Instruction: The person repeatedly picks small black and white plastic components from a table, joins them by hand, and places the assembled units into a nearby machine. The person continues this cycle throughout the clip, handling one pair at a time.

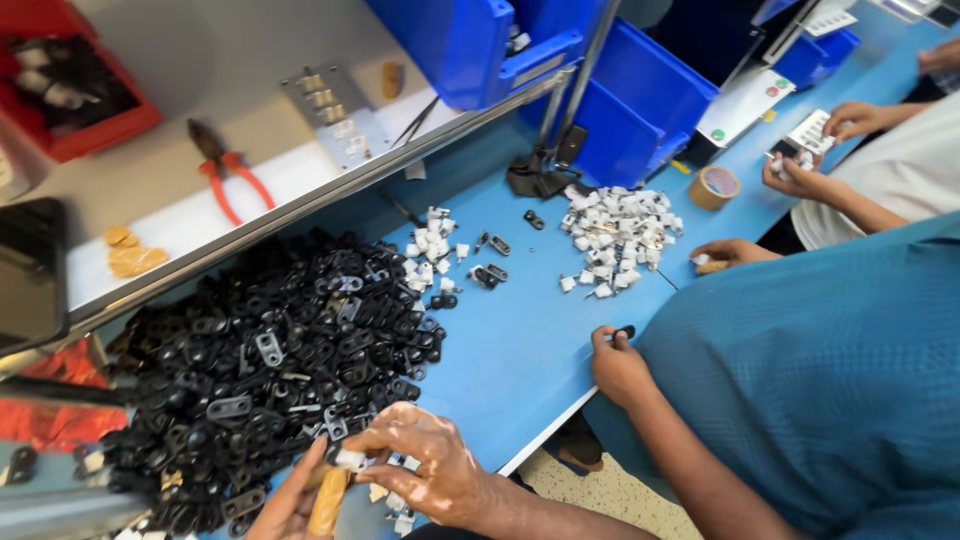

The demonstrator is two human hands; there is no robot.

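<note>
Right hand: right hand [430, 470] at the bottom edge, fingers curled round a small white plastic clip [350, 459], pinching it closed at the tips.
Left hand: left hand [290, 505] just beneath it, fingers wrapped shut on a tan wooden-looking handle [328, 503]; the handle's tip sits touching the clip.
Clip position: held above the near edge of the blue counter [520, 350], beside the big heap of black plastic brackets [260, 360].
Spare stock: a few loose white pieces [398, 510] lie right under the hands; a small cluster of white clips [428, 250] and a larger white pile [618, 235] sit well apart, further up the counter.
Doing it well: I'd judge it wants a steady pinch on the clip's sides, tool square to the piece, both wrists low so nothing skids into the black heap.
Neighbour: a co-worker in a blue-green sleeve [800, 380] has a hand [618, 365] on a small black part [625, 331] at the counter edge.
Beyond: orange-handled pliers [225, 170] on the grey shelf [200, 225], roll of brown tape [714, 186], blue storage bins [640, 100].
</note>
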